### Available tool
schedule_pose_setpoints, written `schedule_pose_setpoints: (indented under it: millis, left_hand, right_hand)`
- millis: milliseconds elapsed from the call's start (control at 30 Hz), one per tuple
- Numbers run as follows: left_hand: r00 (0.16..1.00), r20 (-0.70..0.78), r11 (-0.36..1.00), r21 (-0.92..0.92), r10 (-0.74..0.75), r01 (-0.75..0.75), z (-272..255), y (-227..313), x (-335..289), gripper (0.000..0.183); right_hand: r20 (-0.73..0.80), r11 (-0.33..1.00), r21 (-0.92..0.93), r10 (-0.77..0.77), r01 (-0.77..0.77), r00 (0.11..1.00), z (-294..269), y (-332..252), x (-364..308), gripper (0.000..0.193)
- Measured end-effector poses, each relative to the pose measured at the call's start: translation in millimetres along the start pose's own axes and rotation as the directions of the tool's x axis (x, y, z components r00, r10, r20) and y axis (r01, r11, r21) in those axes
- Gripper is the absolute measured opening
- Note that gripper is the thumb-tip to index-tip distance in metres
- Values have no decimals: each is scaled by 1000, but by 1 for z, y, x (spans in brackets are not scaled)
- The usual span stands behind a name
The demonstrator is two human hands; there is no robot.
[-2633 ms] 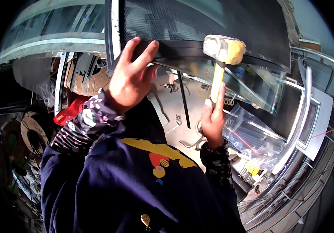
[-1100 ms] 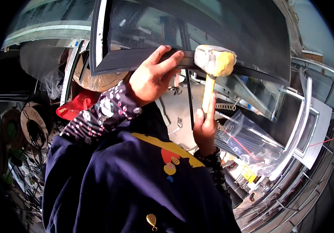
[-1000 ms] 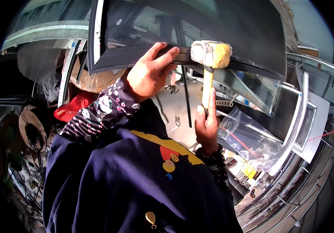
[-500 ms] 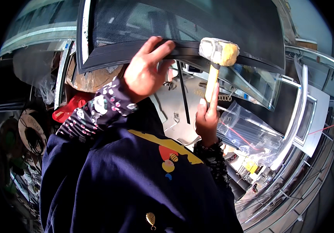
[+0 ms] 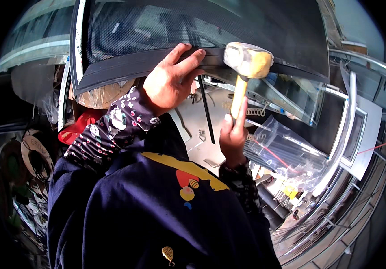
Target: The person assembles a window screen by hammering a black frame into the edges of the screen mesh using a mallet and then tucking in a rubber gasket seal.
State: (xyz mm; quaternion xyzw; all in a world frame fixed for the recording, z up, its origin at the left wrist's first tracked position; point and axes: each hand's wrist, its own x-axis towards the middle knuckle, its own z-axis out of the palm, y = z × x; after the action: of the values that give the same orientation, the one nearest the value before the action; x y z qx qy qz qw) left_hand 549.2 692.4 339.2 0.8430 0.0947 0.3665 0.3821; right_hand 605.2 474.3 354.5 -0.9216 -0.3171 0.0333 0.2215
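Left hand spread across near edge of dark frame; right hand gripping mallet, head overlapping that edge in view, floor showing below frame

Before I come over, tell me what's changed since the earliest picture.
The dark frame has slid left, and the left hand now rests farther along its near edge from the left corner. The right hand still holds the mallet, and the round reel at far left stays where it was.
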Motion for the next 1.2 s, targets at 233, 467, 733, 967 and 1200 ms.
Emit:
schedule_pose_setpoints:
  millis: [233, 467, 733, 967, 1200]
  left_hand:
    - [994, 22, 993, 47, -107, 106, -30, 5, -9, 41]
    - [999, 2, 998, 47, -53, 52, -51, -10, -25, 42]
    - [995, 51, 994, 58, -91, 88, -44, 1, -22, 45]
    - [998, 45, 990, -135, -42, 48, 26, 5, 22, 43]
    - [991, 132, 1000, 3, 18, -18, 36, 3, 17, 45]
  right_hand:
    - [17, 983, 138, -122, 118, 992, -3, 13, 7, 58]
    - [-170, 747, 664, 101, 38, 980, -46, -29, 20, 43]
    - [-55, 998, 66, 15, -11, 998, 3, 34, 4, 61]
    - [150, 906, 395, 97, -149, 984, -19, 23, 16, 65]
    - [-300, 637, 765, 224, 93, 927, -115, -8, 59, 10]
